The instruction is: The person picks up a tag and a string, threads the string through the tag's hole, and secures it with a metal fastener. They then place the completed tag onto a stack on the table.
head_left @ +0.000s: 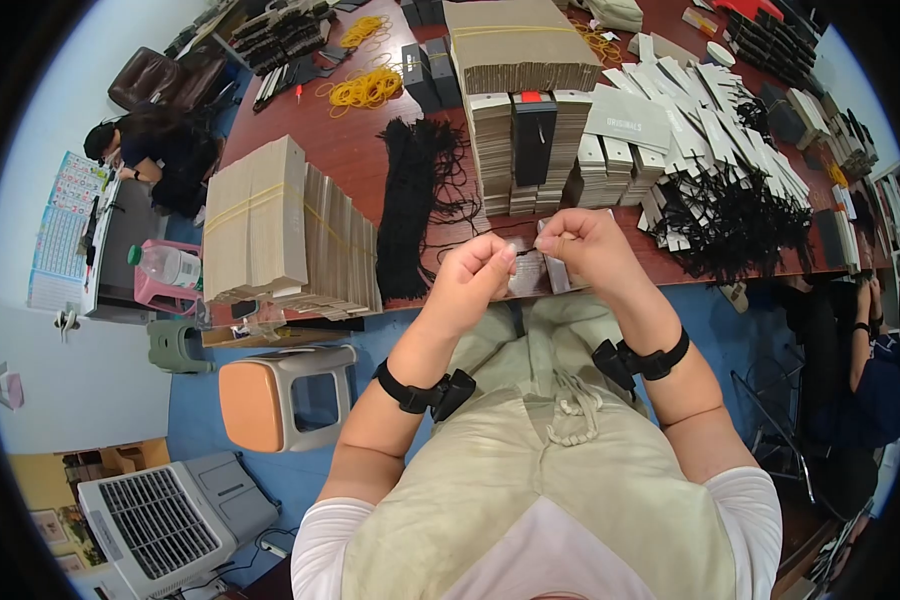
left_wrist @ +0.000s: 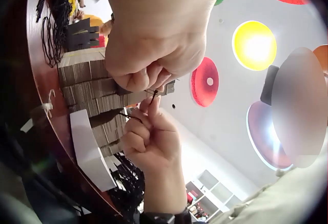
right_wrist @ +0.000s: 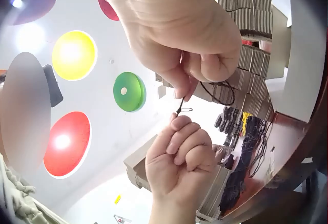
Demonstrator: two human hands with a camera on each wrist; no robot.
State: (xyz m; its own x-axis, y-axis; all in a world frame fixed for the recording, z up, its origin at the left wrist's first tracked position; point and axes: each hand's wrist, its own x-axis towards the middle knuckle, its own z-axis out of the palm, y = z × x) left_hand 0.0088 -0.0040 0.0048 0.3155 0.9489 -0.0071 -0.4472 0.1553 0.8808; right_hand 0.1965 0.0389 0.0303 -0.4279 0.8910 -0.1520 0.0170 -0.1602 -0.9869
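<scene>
In the head view both hands meet in front of the waist at the table's edge. Between thumb and curled fingers, my left hand (head_left: 475, 272) pinches one end of a thin black cord (right_wrist: 181, 104). My right hand (head_left: 592, 248) pinches the same cord a short way off, and a loop of it hangs beside those fingers in the right wrist view. A small thin wire-like loop (right_wrist: 186, 110) shows at the cord, right by the left fingertips. Under the hands lies a small pale box or card stack (head_left: 555, 272), partly hidden by them.
Banded stacks of grey cards (head_left: 255, 225) stand at left, with a bundle of black cords (head_left: 407, 205) beside them. A taller card stack (head_left: 520, 45) rises ahead. White tags (head_left: 710, 120) with black strings (head_left: 735, 225) heap at right. An orange-topped stool (head_left: 252, 405) stands below.
</scene>
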